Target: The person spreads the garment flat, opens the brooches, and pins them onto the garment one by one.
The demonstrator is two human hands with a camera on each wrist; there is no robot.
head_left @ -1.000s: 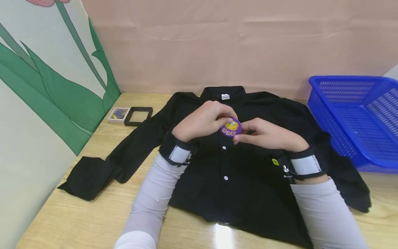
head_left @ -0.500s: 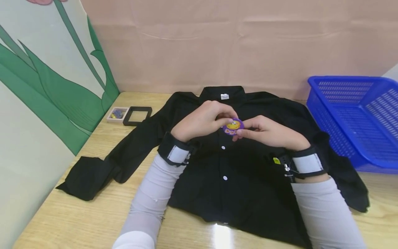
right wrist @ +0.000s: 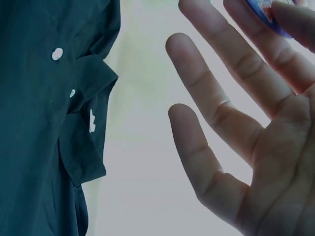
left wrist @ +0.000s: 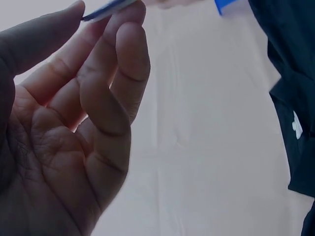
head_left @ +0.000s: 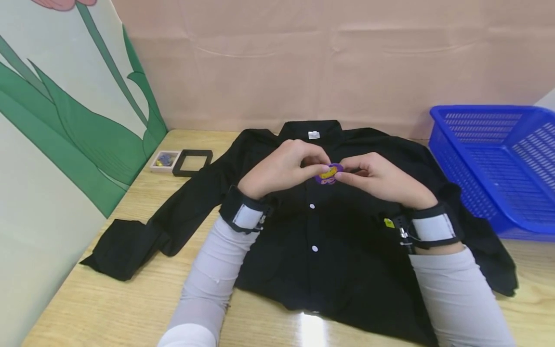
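Above the chest of a black button-up shirt (head_left: 277, 260), both hands hold a round purple badge (head_left: 327, 175) with a yellow cartoon picture. My left hand (head_left: 286, 168) pinches its left edge between thumb and fingers. On the opposite edge, my right hand (head_left: 383, 180) pinches it between thumb and index finger. The badge (left wrist: 110, 9) looks thin and edge-on in the left wrist view. In the right wrist view only part of the badge (right wrist: 268, 17) shows, and the other fingers (right wrist: 202, 93) are spread away from it. Its back is hidden in the head view.
A blue plastic basket (head_left: 481, 185) stands at the right, near the shirt's sleeve. At the back left lie a black square frame (head_left: 177, 166) and a small pale box (head_left: 157, 168) with something blue and yellow inside. A beige cloth (head_left: 303, 62) hangs behind the wooden table (head_left: 108, 308).
The badge has turned and tilted, so its face appears narrower, and it has shifted slightly right. My right hand has moved up a little along its edge. The left hand has barely moved.
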